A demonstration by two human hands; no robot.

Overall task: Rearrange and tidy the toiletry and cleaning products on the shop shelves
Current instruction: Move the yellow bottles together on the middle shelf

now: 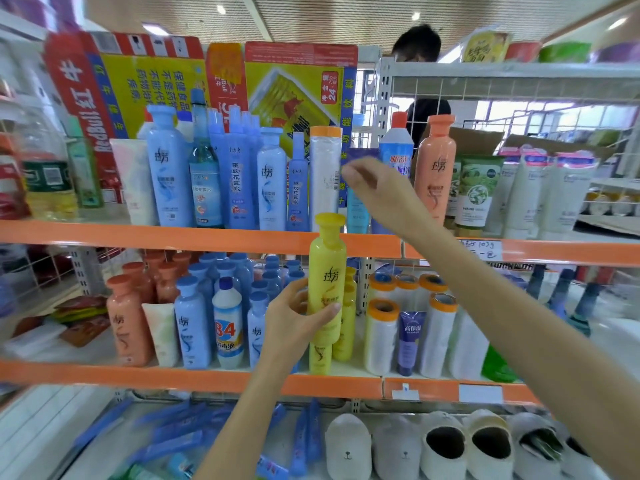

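Between shelves, yellow bottle (327, 278), left hand (298, 317) gripping

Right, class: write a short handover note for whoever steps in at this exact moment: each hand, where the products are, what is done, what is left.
Left hand: grips a yellow bottle, held upright in front of the middle shelf, above the other yellow bottles.
Right hand: reaching to the top shelf, blurred, at a purple item between the white roll and the blue-and-white bottle; its grip cannot be told.
Done: blue, orange and yellow bottles stand mostly grouped.
Left: place the yellow bottle; the lone orange bottle up top and the scattered blue tubes on the bottom shelf probably need sorting.
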